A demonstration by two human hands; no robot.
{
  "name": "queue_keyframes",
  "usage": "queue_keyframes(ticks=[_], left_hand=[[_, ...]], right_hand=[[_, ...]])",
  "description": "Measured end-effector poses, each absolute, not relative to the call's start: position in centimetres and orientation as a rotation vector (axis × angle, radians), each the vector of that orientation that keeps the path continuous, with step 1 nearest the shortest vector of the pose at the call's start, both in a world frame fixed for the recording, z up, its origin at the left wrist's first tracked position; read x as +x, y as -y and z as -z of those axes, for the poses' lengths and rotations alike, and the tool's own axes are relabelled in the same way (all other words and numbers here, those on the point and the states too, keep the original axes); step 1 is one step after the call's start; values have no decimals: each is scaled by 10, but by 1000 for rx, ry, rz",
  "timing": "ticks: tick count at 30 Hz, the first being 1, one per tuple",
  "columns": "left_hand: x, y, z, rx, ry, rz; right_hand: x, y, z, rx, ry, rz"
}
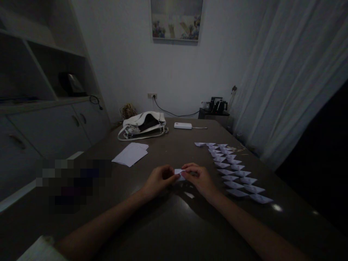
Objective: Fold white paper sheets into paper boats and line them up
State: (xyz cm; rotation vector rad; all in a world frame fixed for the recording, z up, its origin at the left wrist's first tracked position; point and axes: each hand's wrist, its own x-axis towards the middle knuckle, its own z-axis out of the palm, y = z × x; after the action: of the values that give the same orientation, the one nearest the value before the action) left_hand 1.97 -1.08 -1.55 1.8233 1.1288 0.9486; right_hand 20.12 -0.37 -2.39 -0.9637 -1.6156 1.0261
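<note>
Between my two hands, just above the table, is a small piece of folded white paper (178, 171). My left hand (160, 178) pinches its left side with thumb and fingers. On its right side my right hand (198, 178) grips it the same way, thumb against the near face. The fingers partly cover the paper, so its exact folded shape is hard to make out. To the right stand folded paper boats (235, 185) in two long rows. A stack of white paper sheets (130, 154) lies to the left, beyond my left hand.
A white handbag (145, 125) sits at the far left of the brown table (168, 224). Near the far edge lies a white power bank (183, 125) with a short cable. Behind stand a black kettle (219, 106) and a curtain (269, 72); shelves are at left.
</note>
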Motion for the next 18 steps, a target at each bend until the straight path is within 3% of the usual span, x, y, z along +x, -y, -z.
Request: queue_keyframes(ticks=[6, 18], left_hand=[[16, 19, 6, 2480, -1045, -1147], [19, 25, 7, 2806, -1118, -1199]], right_hand=[[199, 6, 25, -960, 1632, -1035], [193, 13, 20, -987, 1644, -992]])
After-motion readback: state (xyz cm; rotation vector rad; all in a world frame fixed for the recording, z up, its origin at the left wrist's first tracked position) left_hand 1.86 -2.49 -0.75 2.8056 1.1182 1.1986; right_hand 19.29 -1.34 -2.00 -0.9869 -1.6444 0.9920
